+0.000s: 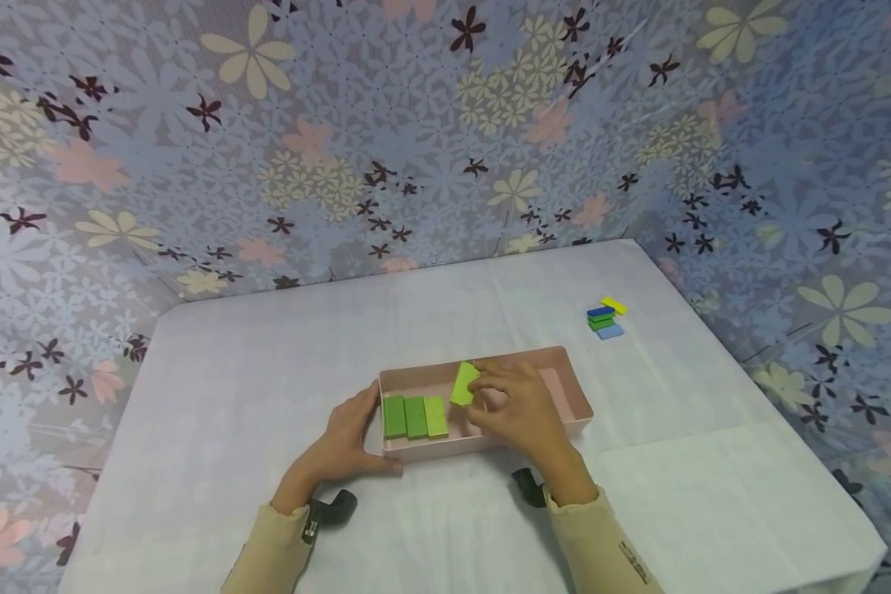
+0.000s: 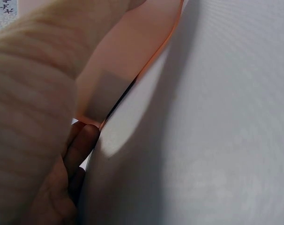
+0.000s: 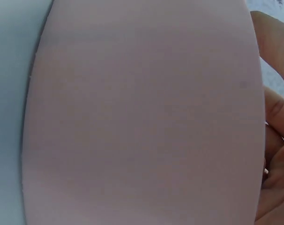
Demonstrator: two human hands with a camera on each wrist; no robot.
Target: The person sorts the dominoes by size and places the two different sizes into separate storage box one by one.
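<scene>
White-draped bench stretches beneath both arms. Nearest, the left hand rests against the left end of a pink tray, fingers extended. The right hand has its fingers pinching a tilted lime-green block above the tray, right of three green blocks lying inside. Farther off, small coloured blocks lie bunched before a flowered backdrop.
</scene>
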